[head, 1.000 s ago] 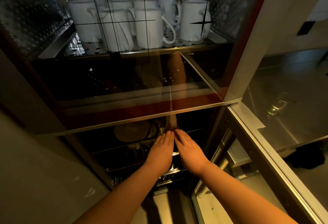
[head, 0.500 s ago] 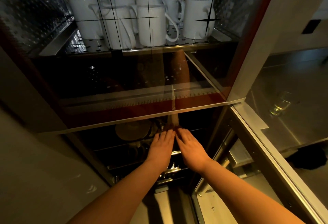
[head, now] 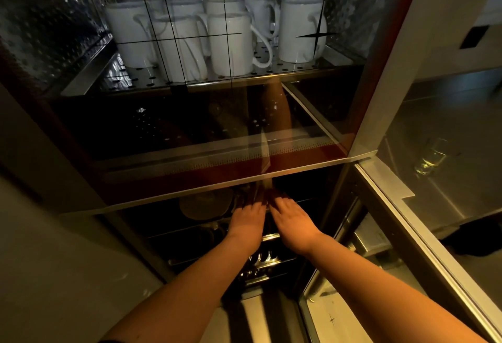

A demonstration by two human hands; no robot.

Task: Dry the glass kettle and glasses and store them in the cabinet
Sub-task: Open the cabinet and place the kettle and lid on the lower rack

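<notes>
Both hands, left hand [head: 245, 221] and right hand [head: 292, 221], flat, fingers straight, side by side inside the cabinet [head: 361, 157].

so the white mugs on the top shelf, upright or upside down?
Cannot tell for sure. The white mugs stand vertical on the perforated shelf, none tipped, but their rims are not clear through the glass.

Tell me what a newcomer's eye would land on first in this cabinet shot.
First, the cluster of white mugs on the perforated metal shelf at the top, bright against the dark interior. Next, the left hand and right hand, side by side, reaching into the dim lower compartment beneath the glass panel; what their fingertips touch is too dark to tell. A clear glass shows faintly at right.
</notes>
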